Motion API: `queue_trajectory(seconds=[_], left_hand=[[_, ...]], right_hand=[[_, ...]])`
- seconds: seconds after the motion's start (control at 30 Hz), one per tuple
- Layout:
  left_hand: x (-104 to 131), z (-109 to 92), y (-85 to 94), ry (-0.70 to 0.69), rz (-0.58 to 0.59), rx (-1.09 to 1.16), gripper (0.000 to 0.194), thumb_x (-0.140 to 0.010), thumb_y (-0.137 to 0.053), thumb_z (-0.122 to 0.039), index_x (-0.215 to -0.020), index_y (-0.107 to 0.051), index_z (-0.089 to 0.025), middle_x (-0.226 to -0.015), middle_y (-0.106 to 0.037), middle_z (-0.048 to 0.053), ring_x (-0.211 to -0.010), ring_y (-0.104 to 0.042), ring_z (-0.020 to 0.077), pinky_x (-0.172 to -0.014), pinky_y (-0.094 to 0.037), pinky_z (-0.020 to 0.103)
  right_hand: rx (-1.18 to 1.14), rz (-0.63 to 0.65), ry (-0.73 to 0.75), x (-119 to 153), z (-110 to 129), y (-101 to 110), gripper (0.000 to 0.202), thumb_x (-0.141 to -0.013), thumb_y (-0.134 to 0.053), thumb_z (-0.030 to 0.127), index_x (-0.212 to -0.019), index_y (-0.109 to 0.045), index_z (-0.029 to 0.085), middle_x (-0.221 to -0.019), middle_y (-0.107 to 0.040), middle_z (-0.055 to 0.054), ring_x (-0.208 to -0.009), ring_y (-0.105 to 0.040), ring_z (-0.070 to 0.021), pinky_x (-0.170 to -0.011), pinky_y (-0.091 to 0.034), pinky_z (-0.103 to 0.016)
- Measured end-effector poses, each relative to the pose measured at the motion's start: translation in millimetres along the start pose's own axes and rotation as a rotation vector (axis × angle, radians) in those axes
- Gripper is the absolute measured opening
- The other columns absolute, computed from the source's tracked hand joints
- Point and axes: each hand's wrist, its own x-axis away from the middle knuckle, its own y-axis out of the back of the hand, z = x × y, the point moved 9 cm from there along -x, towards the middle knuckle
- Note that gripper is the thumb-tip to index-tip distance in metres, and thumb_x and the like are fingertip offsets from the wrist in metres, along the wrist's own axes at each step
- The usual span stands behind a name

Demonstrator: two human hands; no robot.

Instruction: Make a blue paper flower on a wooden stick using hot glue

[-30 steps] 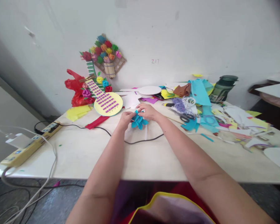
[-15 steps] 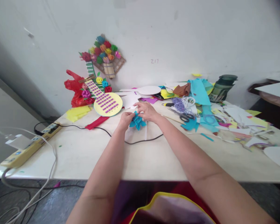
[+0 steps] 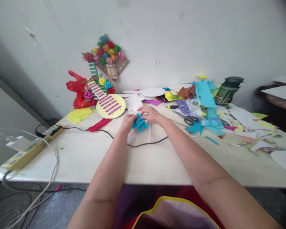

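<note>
A blue paper flower (image 3: pixel 141 124) with pointed petals is held above the white table (image 3: pixel 154 165). My left hand (image 3: pixel 129 121) pinches its left upper edge. My right hand (image 3: pixel 149 114) has its fingers closed on the top right of the same flower, fingertips near its centre. A thin white strip (image 3: pixel 149 133) shows just right of the flower. Behind my left hand lies a yellow round guitar-shaped piece (image 3: pixel 111 106) with purple strips on it.
A black cable (image 3: pixel 147 143) crosses the table in front of the flower. Left is a power strip (image 3: pixel 33 148). To the right are scissors (image 3: pixel 191 120), yarn (image 3: pixel 184 106), paper scraps (image 3: pixel 240 122) and a green bottle (image 3: pixel 228 90). Red crepe paper (image 3: pixel 98 124) lies left.
The flower has turned and shifted slightly left between my fingers. Both hands keep their hold on it, and the right fingertips have moved a little.
</note>
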Motion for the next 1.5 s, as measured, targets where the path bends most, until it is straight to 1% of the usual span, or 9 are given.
queue_trajectory(seconds=[0.2, 0.43, 0.57, 0.77, 1.03, 1.23, 1.37, 1.43, 1.5], left_hand=[[-5, 2, -1.9, -0.007, -0.002, -0.017, 0.024, -0.056, -0.064, -0.035, -0.048, -0.051, -0.017, -0.043, -0.039, -0.003, -0.043, -0.033, 0.0073, -0.042, -0.022, 0.024], [-5, 9, -5.7, 0.059, 0.034, 0.048, 0.026, -0.057, -0.068, -0.038, -0.054, -0.056, -0.016, -0.046, -0.044, -0.002, -0.043, -0.036, 0.0085, -0.042, -0.024, 0.025], [-4, 5, -5.4, 0.011, 0.035, -0.026, 0.026, -0.057, -0.067, -0.036, -0.049, -0.052, -0.016, -0.044, -0.041, -0.003, -0.043, -0.034, 0.0076, -0.043, -0.024, 0.024], [-2, 0, -3.7, -0.039, -0.005, -0.083, 0.034, -0.06, -0.068, -0.041, -0.047, -0.047, -0.017, -0.042, -0.034, -0.005, -0.041, -0.027, 0.0056, -0.043, -0.018, 0.024], [-3, 5, -1.0, 0.031, -0.036, -0.053, 0.031, -0.063, -0.068, -0.033, -0.047, -0.046, -0.017, -0.041, -0.037, -0.005, -0.039, -0.029, 0.0057, -0.041, -0.019, 0.023], [-3, 11, 0.4, 0.077, -0.053, -0.046, 0.026, -0.065, -0.066, -0.027, -0.049, -0.049, -0.016, -0.04, -0.038, -0.005, -0.036, -0.03, 0.0056, -0.039, -0.02, 0.022], [-3, 13, 0.0, 0.092, -0.045, -0.042, 0.028, -0.064, -0.068, -0.028, -0.048, -0.049, -0.016, -0.04, -0.038, -0.005, -0.037, -0.031, 0.0055, -0.039, -0.021, 0.022], [-2, 9, -1.4, 0.055, -0.031, -0.018, 0.027, -0.063, -0.07, -0.031, -0.052, -0.052, -0.015, -0.043, -0.041, -0.004, -0.039, -0.033, 0.0057, -0.041, -0.023, 0.022], [-2, 0, -3.7, -0.014, -0.008, 0.035, 0.024, -0.062, -0.072, -0.034, -0.065, -0.059, -0.014, -0.05, -0.048, -0.003, -0.043, -0.039, 0.0069, -0.044, -0.028, 0.021]], right_hand=[[-0.004, 0.041, -0.076, 0, -2, -2, 0.016, -0.064, -0.063, 0.004, -0.066, -0.07, 0.018, -0.107, -0.071, -0.007, -0.102, -0.066, -0.0202, -0.089, -0.05, -0.033], [-0.008, 0.027, -0.037, 0, 2, -2, 0.016, -0.065, -0.064, 0.003, -0.064, -0.071, 0.018, -0.109, -0.071, -0.008, -0.099, -0.067, -0.0197, -0.089, -0.051, -0.033], [0.021, 0.053, -0.033, 1, 2, -5, 0.018, -0.067, -0.062, 0.002, -0.067, -0.071, 0.017, -0.112, -0.07, -0.008, -0.1, -0.066, -0.0191, -0.089, -0.051, -0.032], [0.082, 0.1, -0.029, 0, 1, -8, 0.015, -0.069, -0.063, 0.005, -0.068, -0.071, 0.018, -0.112, -0.07, -0.007, -0.102, -0.065, -0.0199, -0.092, -0.049, -0.034], [0.069, 0.087, -0.004, 2, 7, -8, 0.015, -0.069, -0.061, 0.004, -0.068, -0.068, 0.017, -0.113, -0.068, -0.008, -0.099, -0.064, -0.0183, -0.086, -0.05, -0.031], [0.054, 0.111, -0.01, 2, 5, -11, 0.013, -0.068, -0.06, 0.004, -0.066, -0.067, 0.016, -0.111, -0.067, -0.008, -0.102, -0.062, -0.019, -0.089, -0.048, -0.033], [0.046, 0.115, -0.036, 2, 1, -12, 0.012, -0.068, -0.061, 0.004, -0.064, -0.065, 0.015, -0.112, -0.067, -0.008, -0.103, -0.061, -0.0193, -0.091, -0.047, -0.034], [0.035, 0.086, -0.068, 1, -2, -8, 0.012, -0.068, -0.061, 0.005, -0.061, -0.064, 0.016, -0.111, -0.067, -0.008, -0.104, -0.061, -0.0196, -0.093, -0.046, -0.034], [0.014, 0.055, -0.104, 0, -4, -3, 0.013, -0.068, -0.062, 0.007, -0.059, -0.062, 0.016, -0.11, -0.067, -0.008, -0.104, -0.061, -0.0192, -0.095, -0.046, -0.035]])
